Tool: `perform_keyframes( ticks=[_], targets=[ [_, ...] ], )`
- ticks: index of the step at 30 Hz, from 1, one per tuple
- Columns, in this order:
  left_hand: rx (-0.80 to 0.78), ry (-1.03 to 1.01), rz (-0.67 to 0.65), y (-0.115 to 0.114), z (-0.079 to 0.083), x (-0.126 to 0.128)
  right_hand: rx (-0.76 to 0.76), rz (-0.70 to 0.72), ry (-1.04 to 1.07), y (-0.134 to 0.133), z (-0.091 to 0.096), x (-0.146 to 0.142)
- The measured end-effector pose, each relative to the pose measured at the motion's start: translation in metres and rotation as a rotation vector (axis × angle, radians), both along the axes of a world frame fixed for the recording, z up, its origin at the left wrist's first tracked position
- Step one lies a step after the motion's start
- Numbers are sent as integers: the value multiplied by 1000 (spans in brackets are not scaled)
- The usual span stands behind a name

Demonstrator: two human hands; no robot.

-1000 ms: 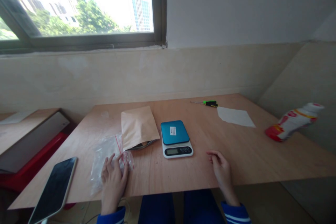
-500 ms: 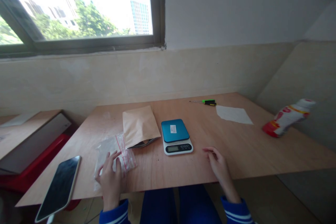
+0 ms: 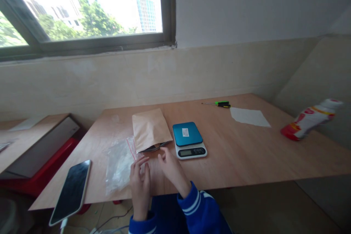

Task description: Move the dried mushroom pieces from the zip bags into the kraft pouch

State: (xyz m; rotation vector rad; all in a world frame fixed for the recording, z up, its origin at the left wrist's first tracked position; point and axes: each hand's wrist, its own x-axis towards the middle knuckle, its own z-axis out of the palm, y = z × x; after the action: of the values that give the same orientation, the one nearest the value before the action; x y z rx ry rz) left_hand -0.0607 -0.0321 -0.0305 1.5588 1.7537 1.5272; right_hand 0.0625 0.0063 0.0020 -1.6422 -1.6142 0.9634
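My left hand (image 3: 140, 178) is over the right edge of a clear zip-lock bag (image 3: 119, 168), fingers bent and apart, holding nothing. Close by on its right, my right hand (image 3: 172, 164) reaches in just below the mouth of a brown kraft paper pouch (image 3: 150, 128), with loosely curled fingers and nothing visible in them. The pouch lies flat with its mouth towards me, slightly parted. To its right sits a kitchen scale (image 3: 189, 139) with a blue top plate and a white body; its display shows no figures I can read.
A phone (image 3: 71, 190) with a white cable lies at the table's left front corner. Two screwdrivers (image 3: 221, 104) and a sheet of white paper (image 3: 249, 116) are at the back. A red and white bottle (image 3: 308, 120) stands at the right. The wooden table (image 3: 241, 157) ends just before my lap.
My right hand has moved left, from beside the scale to below the pouch's mouth. My left hand has shifted right across the zip-lock bag. The view has turned slightly.
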Motion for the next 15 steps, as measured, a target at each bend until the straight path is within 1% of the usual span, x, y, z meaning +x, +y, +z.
perform_keyframes(
  ticks=[4,7,9,11,15],
  targets=[
    [11,-18,17,6,-5,-10,-92,-34,-84,10,3,-28],
    [8,-56,-1,17,-12,-19,-75,-76,-148,15,-6,-39],
    [1,-85,-43,24,-18,-22,-73,-103,-200,19,-11,-45],
    [-15,-110,-100,29,-23,-23,-101,-123,-246,23,-13,-50],
    [-89,-133,-186,29,-33,-22,-145,-171,-354,28,-5,-54]
  ],
)
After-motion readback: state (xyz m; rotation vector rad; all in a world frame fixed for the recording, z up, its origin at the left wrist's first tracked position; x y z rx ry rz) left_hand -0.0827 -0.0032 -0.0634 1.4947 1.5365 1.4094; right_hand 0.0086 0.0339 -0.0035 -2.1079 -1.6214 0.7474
